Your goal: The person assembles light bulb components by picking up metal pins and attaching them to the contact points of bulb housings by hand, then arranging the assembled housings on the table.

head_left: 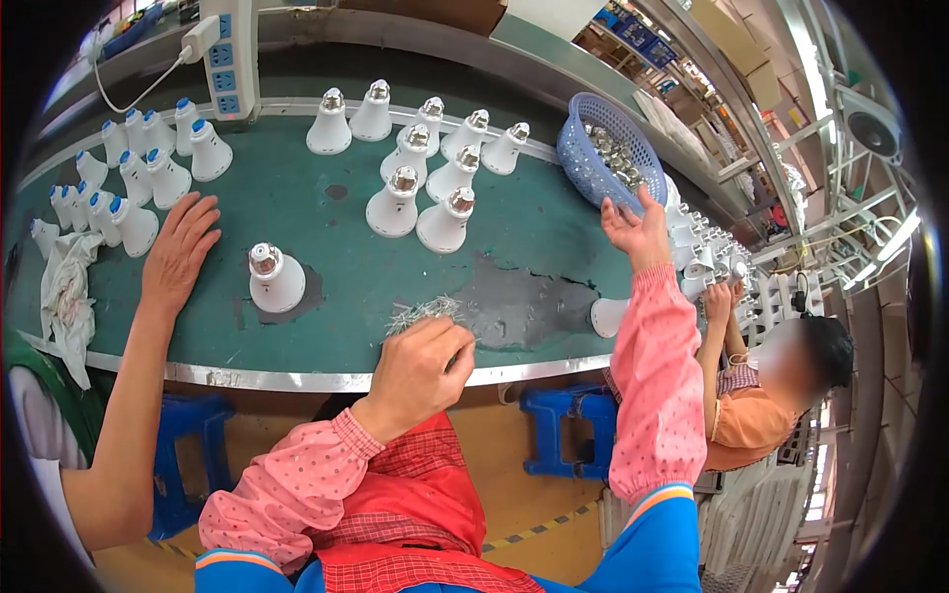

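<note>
The person's left hand is at the near side of the green tabletop, just beside a loose pile of thin silvery pins; its fingers are curled closed, and whether they pinch anything cannot be told. The right hand is raised at the near end of a blue perforated basket, palm turned up, fingers parted and slightly bent; contact with the rim is unclear. Small shiny metal caps lie heaped inside the basket, which sits at the far edge of the tabletop. Between the basket and the power strip stand nine silver-topped white bulb housings, upright in a loose cluster beyond the pins. One more silver-topped housing stands apart, to the left of the pile, and a white piece is partly hidden behind the right pink sleeve. At the left, a co-worker's hand rests with fingers extended near a group of blue-tipped white housings, with a crumpled white cloth close by. At the right, another person in orange has their hands near more silver-topped housings.
</note>
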Demonstrator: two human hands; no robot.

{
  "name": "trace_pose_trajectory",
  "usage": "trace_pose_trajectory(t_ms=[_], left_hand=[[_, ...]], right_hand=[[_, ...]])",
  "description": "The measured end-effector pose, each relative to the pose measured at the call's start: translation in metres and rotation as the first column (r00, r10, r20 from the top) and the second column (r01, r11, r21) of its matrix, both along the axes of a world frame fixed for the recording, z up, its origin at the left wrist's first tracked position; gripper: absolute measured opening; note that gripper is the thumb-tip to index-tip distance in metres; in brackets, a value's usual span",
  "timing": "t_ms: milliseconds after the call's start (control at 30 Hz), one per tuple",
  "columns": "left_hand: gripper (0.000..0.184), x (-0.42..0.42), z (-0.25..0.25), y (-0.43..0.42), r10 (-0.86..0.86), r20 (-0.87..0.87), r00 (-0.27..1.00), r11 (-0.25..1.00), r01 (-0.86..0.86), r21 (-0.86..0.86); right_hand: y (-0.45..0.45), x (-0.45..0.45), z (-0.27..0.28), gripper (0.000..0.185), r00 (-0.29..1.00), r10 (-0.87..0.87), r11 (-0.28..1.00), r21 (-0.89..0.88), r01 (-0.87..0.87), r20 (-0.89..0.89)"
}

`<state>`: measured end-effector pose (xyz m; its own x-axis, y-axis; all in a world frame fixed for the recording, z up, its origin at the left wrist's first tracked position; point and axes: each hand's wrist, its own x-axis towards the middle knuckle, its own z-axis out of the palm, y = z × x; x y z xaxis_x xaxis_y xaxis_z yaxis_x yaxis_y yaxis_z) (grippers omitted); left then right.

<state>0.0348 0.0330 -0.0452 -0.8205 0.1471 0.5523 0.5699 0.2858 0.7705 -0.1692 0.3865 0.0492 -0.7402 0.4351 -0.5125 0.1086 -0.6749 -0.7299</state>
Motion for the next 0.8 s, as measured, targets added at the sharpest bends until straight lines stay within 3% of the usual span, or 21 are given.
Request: trace_pose_trajectory(t_ms=[133, 200, 233, 300, 367, 400, 567, 667, 800], left_hand=[[0.008, -0.001, -0.003, -0.006, -0.009, -0.052, 0.999, 1.000, 0.008, -0.011], [0.008, -0.001, -0.005, -0.005, 0.005, -0.056, 0.998, 1.000, -0.005, -0.006], [0.010, -0.001, -0.005, -0.006, 0.005, -0.055, 0.998, 1.000, -0.005, -0.007], [0.012, -0.001, -0.002, -0.007, -0.009, -0.040, 0.999, 1.000, 0.010, 0.008], [0.014, 0.000, -0.003, -0.008, -0.010, -0.053, 0.999, 1.000, 0.010, 0.016], [0.014, 0.000, -0.004, -0.008, -0.011, -0.047, 0.999, 1.000, 0.012, 0.017], [0.014, 0.003, -0.005, -0.006, -0.006, -0.084, 0.996, 1.000, 0.007, 0.019], [0.014, 0.005, -0.002, -0.005, 0.000, -0.093, 0.996, 1.000, 0.002, 0.022], [0.017, 0.006, -0.006, -0.004, 0.034, -0.079, 0.996, 0.998, -0.030, 0.047]], right_hand=[[0.062, -0.059, -0.043, 0.059, 0.997, -0.050, 0.992, -0.116, 0.044, -0.055], [0.088, -0.079, -0.060, 0.035, 0.997, -0.040, 0.994, -0.105, 0.033, -0.069], [0.097, -0.082, -0.069, 0.029, 0.991, -0.001, 1.000, -0.019, -0.002, -0.136], [0.127, -0.072, -0.079, 0.020, 0.914, 0.238, 0.920, 0.379, -0.103, -0.329], [0.121, -0.060, -0.062, 0.016, 0.910, 0.255, 0.910, 0.401, -0.111, -0.328], [0.106, -0.046, -0.025, 0.015, 0.978, 0.070, 0.992, 0.119, -0.047, -0.196], [0.012, 0.061, 0.050, 0.014, 0.955, 0.221, 0.972, 0.125, -0.200, -0.195], [-0.070, 0.108, 0.088, 0.010, 0.902, 0.379, 0.906, 0.281, -0.317, -0.205], [-0.165, 0.133, 0.112, 0.007, 0.776, 0.601, 0.794, 0.258, -0.551, -0.192]])
